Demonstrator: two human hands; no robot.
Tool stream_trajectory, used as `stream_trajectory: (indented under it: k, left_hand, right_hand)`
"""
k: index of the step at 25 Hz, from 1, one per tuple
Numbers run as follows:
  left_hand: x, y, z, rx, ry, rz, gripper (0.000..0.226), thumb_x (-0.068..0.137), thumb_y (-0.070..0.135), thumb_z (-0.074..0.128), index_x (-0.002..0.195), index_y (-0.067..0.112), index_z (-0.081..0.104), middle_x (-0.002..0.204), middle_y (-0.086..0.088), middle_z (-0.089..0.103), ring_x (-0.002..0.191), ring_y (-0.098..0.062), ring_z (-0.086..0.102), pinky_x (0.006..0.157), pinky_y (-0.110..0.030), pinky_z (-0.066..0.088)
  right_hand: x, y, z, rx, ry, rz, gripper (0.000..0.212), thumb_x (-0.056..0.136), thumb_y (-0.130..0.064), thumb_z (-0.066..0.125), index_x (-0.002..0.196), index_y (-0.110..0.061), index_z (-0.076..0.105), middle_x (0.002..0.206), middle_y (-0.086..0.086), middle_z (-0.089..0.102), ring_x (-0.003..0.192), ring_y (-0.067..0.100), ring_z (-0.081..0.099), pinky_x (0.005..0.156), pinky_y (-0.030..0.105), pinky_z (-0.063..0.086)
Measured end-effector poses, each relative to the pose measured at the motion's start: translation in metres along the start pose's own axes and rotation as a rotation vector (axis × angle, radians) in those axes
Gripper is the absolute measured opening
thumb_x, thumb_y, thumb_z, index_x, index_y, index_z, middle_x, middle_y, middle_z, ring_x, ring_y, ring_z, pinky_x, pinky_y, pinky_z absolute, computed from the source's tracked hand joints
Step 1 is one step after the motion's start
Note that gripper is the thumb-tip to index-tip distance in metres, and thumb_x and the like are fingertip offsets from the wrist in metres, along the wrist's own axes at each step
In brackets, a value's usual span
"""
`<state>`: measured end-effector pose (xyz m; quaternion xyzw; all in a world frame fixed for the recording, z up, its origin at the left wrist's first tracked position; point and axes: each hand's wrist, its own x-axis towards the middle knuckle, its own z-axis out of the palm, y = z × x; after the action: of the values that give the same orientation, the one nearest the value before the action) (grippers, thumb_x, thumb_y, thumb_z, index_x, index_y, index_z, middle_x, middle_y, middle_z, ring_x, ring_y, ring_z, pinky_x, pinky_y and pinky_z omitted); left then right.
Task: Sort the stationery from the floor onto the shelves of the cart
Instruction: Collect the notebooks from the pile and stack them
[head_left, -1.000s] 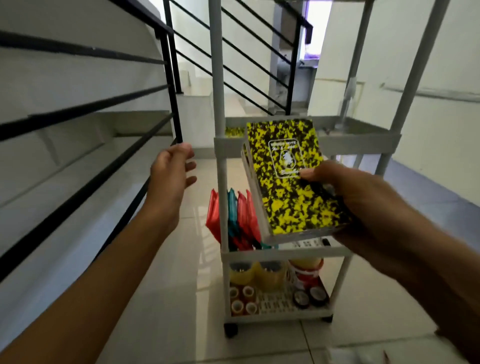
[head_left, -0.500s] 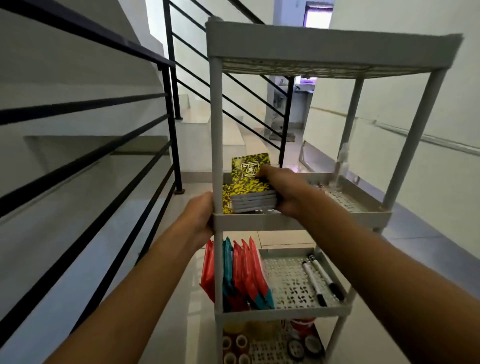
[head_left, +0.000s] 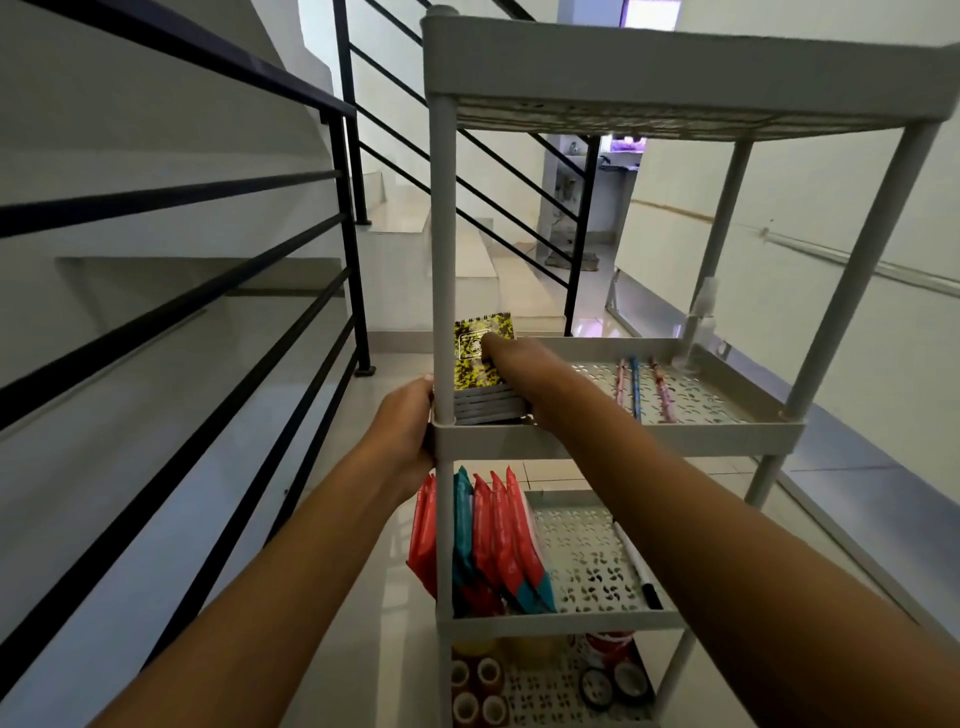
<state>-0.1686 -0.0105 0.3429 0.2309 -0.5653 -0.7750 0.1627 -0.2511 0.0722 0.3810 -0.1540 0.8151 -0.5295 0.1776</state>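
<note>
head view:
left hand (head_left: 408, 431): gripping the near-left post of the cart (head_left: 613, 434) at the second shelf corner, fingers wrapping round it.
right hand (head_left: 511, 364): resting on the stack of yellow-black notebooks (head_left: 475, 364); cannot tell whether it is clasping or just touching them.
notebooks: sitting at the left end of the second shelf.
pencils (head_left: 636, 387): lying on the same shelf, to the right, apart from the stack.
red and teal folders (head_left: 483, 540): standing on the third shelf, left.
marker (head_left: 641, 569): lying on the third shelf, right.
tape rolls (head_left: 478, 686): sitting on the bottom shelf.
</note>
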Motion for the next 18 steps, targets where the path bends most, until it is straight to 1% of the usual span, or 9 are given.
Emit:
stream_trajectory:
  k: [2, 4, 5, 7, 9, 11, 13, 15, 18]
  left_hand:
    - [0.001, 0.001, -0.001, -0.041, -0.022, -0.005, 0.042, 0.102, 0.040, 0.033, 0.102, 0.013, 0.066, 0.095, -0.009, 0.068, 0.083, -0.022, 0.065, 0.067, -0.032, 0.052]
    - [-0.001, 0.002, -0.001, -0.014, -0.081, 0.014, 0.046, 0.098, 0.051, 0.036, 0.104, 0.017, 0.067, 0.098, -0.007, 0.072, 0.087, -0.021, 0.068, 0.071, -0.033, 0.054]
    - [-0.002, 0.002, -0.001, 0.017, -0.103, 0.033, 0.041, 0.097, 0.049, 0.040, 0.099, 0.019, 0.068, 0.093, -0.005, 0.073, 0.082, -0.018, 0.069, 0.071, -0.032, 0.054]
    - [-0.001, 0.000, 0.000, 0.048, -0.118, 0.063, 0.032, 0.097, 0.043, 0.044, 0.092, 0.021, 0.067, 0.080, 0.001, 0.074, 0.068, -0.013, 0.070, 0.064, -0.028, 0.055]
    - [0.000, 0.000, 0.000, 0.053, -0.115, 0.062, 0.033, 0.099, 0.043, 0.041, 0.092, 0.023, 0.066, 0.072, 0.004, 0.074, 0.061, -0.009, 0.069, 0.052, -0.022, 0.053]
    - [0.000, 0.000, 0.000, 0.053, -0.118, 0.063, 0.035, 0.100, 0.044, 0.039, 0.091, 0.023, 0.065, 0.069, 0.006, 0.073, 0.058, -0.007, 0.069, 0.048, -0.019, 0.051]
    - [-0.002, 0.000, 0.000, 0.062, -0.120, 0.063, 0.035, 0.100, 0.044, 0.040, 0.088, 0.024, 0.066, 0.067, 0.006, 0.072, 0.055, -0.006, 0.067, 0.047, -0.018, 0.050]
    - [-0.006, 0.001, 0.002, 0.088, -0.113, 0.082, 0.034, 0.099, 0.042, 0.042, 0.082, 0.023, 0.065, 0.061, 0.007, 0.070, 0.050, -0.007, 0.064, 0.049, -0.019, 0.049]
    - [-0.006, 0.003, 0.003, 0.091, -0.095, 0.072, 0.028, 0.095, 0.038, 0.048, 0.080, 0.021, 0.065, 0.063, 0.005, 0.069, 0.056, -0.012, 0.062, 0.056, -0.023, 0.049]
  right_hand:
    - [0.000, 0.001, 0.000, -0.136, -0.025, 0.006, 0.074, 0.081, -0.059, 0.033, 0.130, -0.006, 0.050, 0.137, 0.022, 0.046, 0.127, 0.039, 0.040, 0.108, 0.051, 0.033]
    - [0.000, 0.002, -0.003, -0.208, -0.045, 0.010, 0.068, 0.092, -0.055, 0.032, 0.138, -0.005, 0.043, 0.141, 0.022, 0.036, 0.132, 0.038, 0.033, 0.111, 0.047, 0.029]
    - [0.000, 0.001, -0.007, -0.226, -0.049, 0.011, 0.063, 0.095, -0.052, 0.033, 0.136, -0.006, 0.045, 0.139, 0.022, 0.037, 0.128, 0.036, 0.036, 0.108, 0.046, 0.034]
    - [-0.001, 0.001, -0.015, -0.166, -0.085, 0.012, 0.047, 0.097, -0.046, 0.037, 0.119, -0.008, 0.054, 0.125, 0.018, 0.049, 0.108, 0.028, 0.049, 0.086, 0.036, 0.046]
    - [-0.005, 0.002, -0.021, -0.089, -0.109, 0.020, 0.038, 0.101, -0.038, 0.036, 0.113, -0.006, 0.054, 0.114, 0.018, 0.054, 0.094, 0.025, 0.051, 0.073, 0.032, 0.044]
    - [-0.008, 0.006, -0.029, -0.024, -0.100, 0.015, 0.038, 0.103, -0.031, 0.036, 0.117, -0.001, 0.053, 0.113, 0.023, 0.057, 0.091, 0.027, 0.051, 0.067, 0.031, 0.044]
    - [-0.012, 0.006, -0.029, 0.010, -0.090, 0.008, 0.028, 0.102, -0.022, 0.037, 0.109, 0.000, 0.054, 0.103, 0.023, 0.056, 0.084, 0.025, 0.051, 0.062, 0.029, 0.045]
    - [-0.012, 0.004, -0.024, -0.067, -0.065, -0.008, 0.018, 0.101, -0.013, 0.037, 0.100, -0.003, 0.053, 0.092, 0.016, 0.050, 0.078, 0.023, 0.050, 0.063, 0.031, 0.045]
    - [-0.011, 0.004, -0.021, -0.128, -0.026, -0.038, 0.019, 0.100, -0.010, 0.037, 0.090, -0.005, 0.053, 0.085, 0.013, 0.048, 0.078, 0.023, 0.050, 0.066, 0.033, 0.044]
